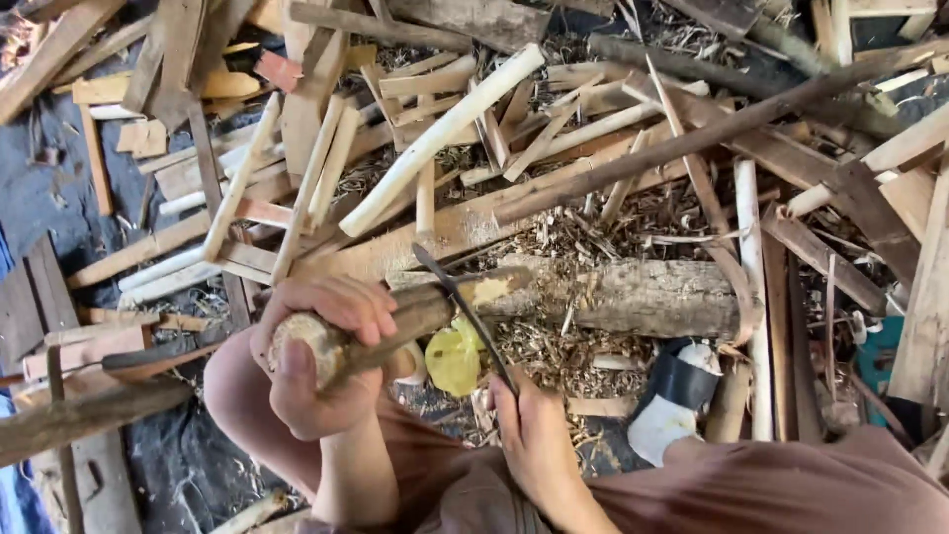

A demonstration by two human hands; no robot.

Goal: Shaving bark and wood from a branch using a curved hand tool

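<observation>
My left hand grips the near end of a short round wooden stick, whose far tip rests against a thick bark-covered log. The stick's far end shows a fresh pale cut. My right hand holds a long dark blade by its handle, the blade lying edge-down across the stick. Both hands sit just above my lap, close together.
Peeled pale sticks, split planks and boards lie heaped all around. Wood shavings cover the ground by the log. A yellow leaf-like scrap and a black-and-white wrapped object lie near my knees. A long dark pole crosses diagonally.
</observation>
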